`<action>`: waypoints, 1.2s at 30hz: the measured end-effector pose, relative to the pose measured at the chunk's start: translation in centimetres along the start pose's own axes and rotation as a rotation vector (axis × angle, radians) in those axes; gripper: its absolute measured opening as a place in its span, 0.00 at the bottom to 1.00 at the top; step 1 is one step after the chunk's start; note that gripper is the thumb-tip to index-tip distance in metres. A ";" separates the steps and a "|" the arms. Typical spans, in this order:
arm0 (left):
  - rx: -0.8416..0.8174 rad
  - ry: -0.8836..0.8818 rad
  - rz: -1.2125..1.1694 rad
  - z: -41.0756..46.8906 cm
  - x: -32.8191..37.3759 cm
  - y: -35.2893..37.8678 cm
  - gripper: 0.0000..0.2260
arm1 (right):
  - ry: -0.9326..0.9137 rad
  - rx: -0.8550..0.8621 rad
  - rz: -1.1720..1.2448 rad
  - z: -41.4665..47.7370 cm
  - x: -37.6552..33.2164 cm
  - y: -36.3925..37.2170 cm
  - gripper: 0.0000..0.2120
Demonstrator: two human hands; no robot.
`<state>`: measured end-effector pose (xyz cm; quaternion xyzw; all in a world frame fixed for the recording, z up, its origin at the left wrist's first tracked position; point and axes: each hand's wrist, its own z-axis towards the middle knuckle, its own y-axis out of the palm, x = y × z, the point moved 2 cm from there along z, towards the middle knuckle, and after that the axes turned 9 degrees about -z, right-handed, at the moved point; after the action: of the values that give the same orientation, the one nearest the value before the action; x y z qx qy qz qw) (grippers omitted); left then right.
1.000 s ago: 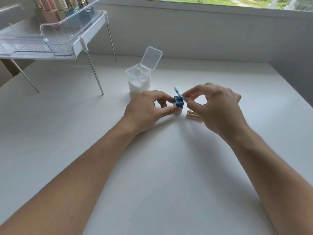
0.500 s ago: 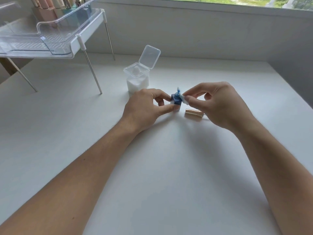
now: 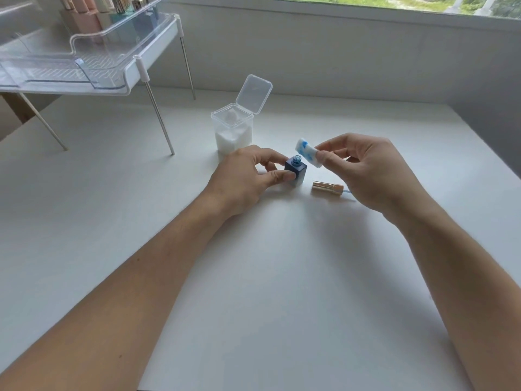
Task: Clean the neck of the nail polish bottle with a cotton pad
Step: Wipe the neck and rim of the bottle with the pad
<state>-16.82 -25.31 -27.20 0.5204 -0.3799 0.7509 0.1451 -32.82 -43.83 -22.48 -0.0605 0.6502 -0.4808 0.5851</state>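
My left hand (image 3: 248, 176) holds the small, square, dark blue nail polish bottle (image 3: 296, 169) standing on the white table (image 3: 253, 277), and its open neck looks light blue. My right hand (image 3: 372, 170) pinches the cotton pad (image 3: 307, 155), white with blue marks, just above the neck and not touching it. The gold cap (image 3: 327, 187) lies beside the bottle, and a clear box (image 3: 234, 131) of cotton stands behind, lid up.

Behind the bottle (image 3: 296, 171) stands a box (image 3: 233, 134), rightward the cap (image 3: 327, 187).
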 end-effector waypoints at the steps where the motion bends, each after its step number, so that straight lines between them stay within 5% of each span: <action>1: 0.004 0.000 0.005 0.0 0.0 0.1 0.10 | 0.001 0.002 0.009 -0.1 -0.1 0.2 0.04; 36: 0.109 0.006 0.041 -0.7 0.7 0.7 0.15 | 0.099 -0.068 0.046 -0.9 -1.2 0.3 0.08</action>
<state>-18.00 -25.40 -26.98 0.5174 -0.3486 0.7748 0.1025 -33.03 -42.46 -21.98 -0.0418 0.6955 -0.4473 0.5607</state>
